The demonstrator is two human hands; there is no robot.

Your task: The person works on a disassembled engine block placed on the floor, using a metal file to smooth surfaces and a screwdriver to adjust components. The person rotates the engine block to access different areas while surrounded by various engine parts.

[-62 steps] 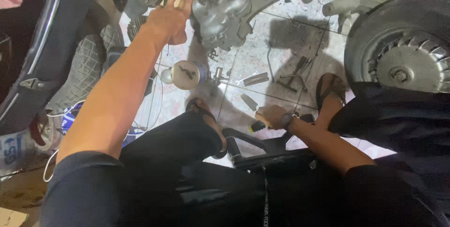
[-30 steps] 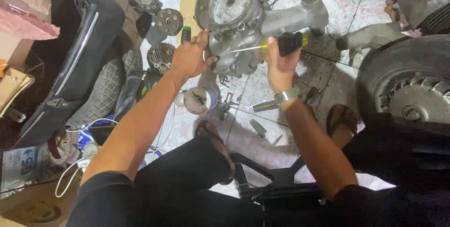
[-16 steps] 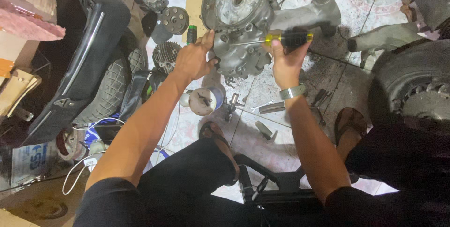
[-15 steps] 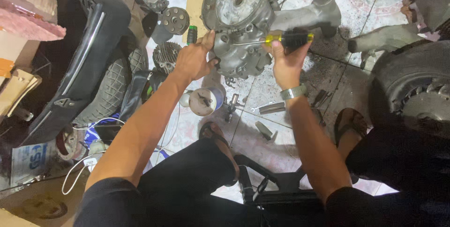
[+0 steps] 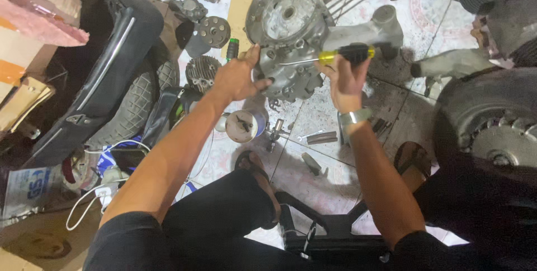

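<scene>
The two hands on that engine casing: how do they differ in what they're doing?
The right hand is closed around a screwdriver with a yellow-and-black handle, shaft pointing at the casing; the left hand holds no tool and presses open-fingered against the grey engine casing. The right wrist wears a watch; the left wrist is bare. Both reach over the tiled floor.

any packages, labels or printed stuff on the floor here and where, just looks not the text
Printed packet: lower left floor, flat, white with blue print.
Cardboard boxes: far left edge, brown with an orange patch.
Pink wrap: top left on the boxes, crumpled.
Cardboard sheet: top centre under the engine case, flat, tan.
No screens or signs.
</scene>
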